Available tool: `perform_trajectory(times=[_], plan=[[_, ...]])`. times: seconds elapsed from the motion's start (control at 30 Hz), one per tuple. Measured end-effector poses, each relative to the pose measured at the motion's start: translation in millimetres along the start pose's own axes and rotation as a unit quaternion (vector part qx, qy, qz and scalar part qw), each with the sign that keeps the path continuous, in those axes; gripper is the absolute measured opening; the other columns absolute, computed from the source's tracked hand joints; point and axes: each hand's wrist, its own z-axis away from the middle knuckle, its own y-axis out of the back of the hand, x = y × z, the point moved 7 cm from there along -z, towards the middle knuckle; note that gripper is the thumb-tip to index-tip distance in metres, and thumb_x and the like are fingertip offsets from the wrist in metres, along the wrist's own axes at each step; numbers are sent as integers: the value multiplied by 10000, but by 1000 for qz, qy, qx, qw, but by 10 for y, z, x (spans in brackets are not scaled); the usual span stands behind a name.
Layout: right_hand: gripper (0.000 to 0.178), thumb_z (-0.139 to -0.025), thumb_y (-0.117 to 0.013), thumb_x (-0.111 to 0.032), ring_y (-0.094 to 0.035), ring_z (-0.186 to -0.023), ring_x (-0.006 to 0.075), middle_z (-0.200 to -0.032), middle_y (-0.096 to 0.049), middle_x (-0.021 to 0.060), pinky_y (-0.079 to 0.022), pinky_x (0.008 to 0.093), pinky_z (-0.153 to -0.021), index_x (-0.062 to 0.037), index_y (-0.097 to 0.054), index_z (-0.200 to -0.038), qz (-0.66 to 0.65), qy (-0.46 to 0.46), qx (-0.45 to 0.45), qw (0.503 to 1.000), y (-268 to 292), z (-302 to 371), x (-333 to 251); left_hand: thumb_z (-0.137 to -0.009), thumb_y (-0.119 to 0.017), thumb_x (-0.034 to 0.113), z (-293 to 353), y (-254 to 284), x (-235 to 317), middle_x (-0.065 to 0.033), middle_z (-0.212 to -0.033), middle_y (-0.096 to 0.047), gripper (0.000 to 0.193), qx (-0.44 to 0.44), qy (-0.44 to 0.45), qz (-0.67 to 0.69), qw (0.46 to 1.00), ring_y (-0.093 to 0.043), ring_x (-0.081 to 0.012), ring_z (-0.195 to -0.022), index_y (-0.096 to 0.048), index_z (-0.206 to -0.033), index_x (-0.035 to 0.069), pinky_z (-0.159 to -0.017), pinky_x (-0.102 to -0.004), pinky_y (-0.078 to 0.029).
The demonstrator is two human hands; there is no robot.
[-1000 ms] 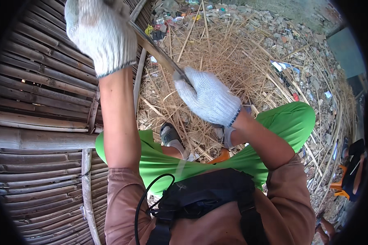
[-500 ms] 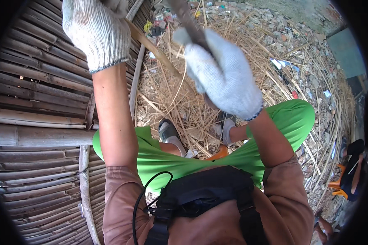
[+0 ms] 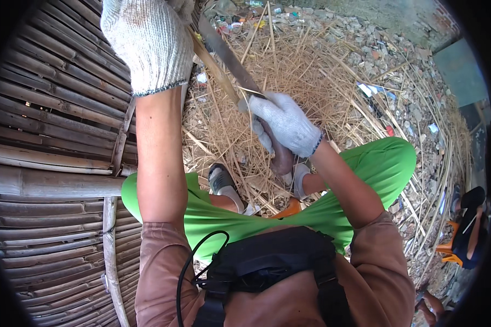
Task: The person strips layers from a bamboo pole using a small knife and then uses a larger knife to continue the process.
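Note:
My left hand (image 3: 150,46), in a white knit glove, is raised at the upper left. It is closed on a pale bamboo strip (image 3: 215,68) that slants down toward the middle; its fingers are partly cut off by the top edge. My right hand (image 3: 289,122), gloved too, grips the brown handle (image 3: 282,158) of a large knife. The knife's long dark blade (image 3: 229,57) points up and left, lying close alongside the strip near my left hand. Whether the edge touches the strip I cannot tell.
A wall of bamboo slats (image 3: 54,98) with a thick pole (image 3: 54,181) stands on the left. Straw-like shavings (image 3: 311,65) cover the rubble ground around my feet. Part of an orange stool (image 3: 289,209) shows between my legs. At the right edge a person sits near orange stool legs (image 3: 450,248).
My right hand has swung down and left with the knife, bringing the blade beside the strip. My left hand has shifted slightly right with the strip.

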Motion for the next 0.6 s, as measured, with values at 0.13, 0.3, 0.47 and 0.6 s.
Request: perform_trajectory(times=[0.13, 0.3, 0.47, 0.6], plan=[[284, -1151, -562, -304, -569, -547, 85, -748, -618, 4, -455, 271, -456, -27, -609, -1196, 26, 108, 61, 992, 22, 156, -429, -1111, -680, 311, -77, 120, -95, 73, -726, -526, 224, -37, 64, 180, 981, -361, -24, -520, -684, -1110, 87, -437, -212, -253], [360, -1138, -577, -356, -624, -616, 209, -719, -613, 100, -507, 415, -575, -7, -643, -1081, 189, 253, 126, 940, -17, 354, -877, -1114, -672, 301, -25, 108, -56, 74, -742, -541, 214, 21, -57, -93, 994, -361, -23, -528, -691, -1114, 88, -449, -209, -253], [364, -1119, -581, -347, -715, -731, 334, -800, -692, 203, -543, 496, -686, 3, -674, -1088, 283, 168, 80, 941, -136, 112, -154, -1114, -672, 282, 24, 20, -78, 74, -759, -558, 196, 65, -70, -116, 989, -374, -20, -530, -695, -1129, 88, -459, -203, -258], [350, -1113, -588, -327, -726, -764, 404, -838, -708, 232, -545, 504, -680, 11, -676, -1128, 265, 131, 67, 953, -132, 109, -210, -1108, -681, 280, 146, -143, 52, 73, -765, -571, 194, 91, -95, -177, 975, -376, -17, -527, -693, -1120, 87, -457, -202, -262]])
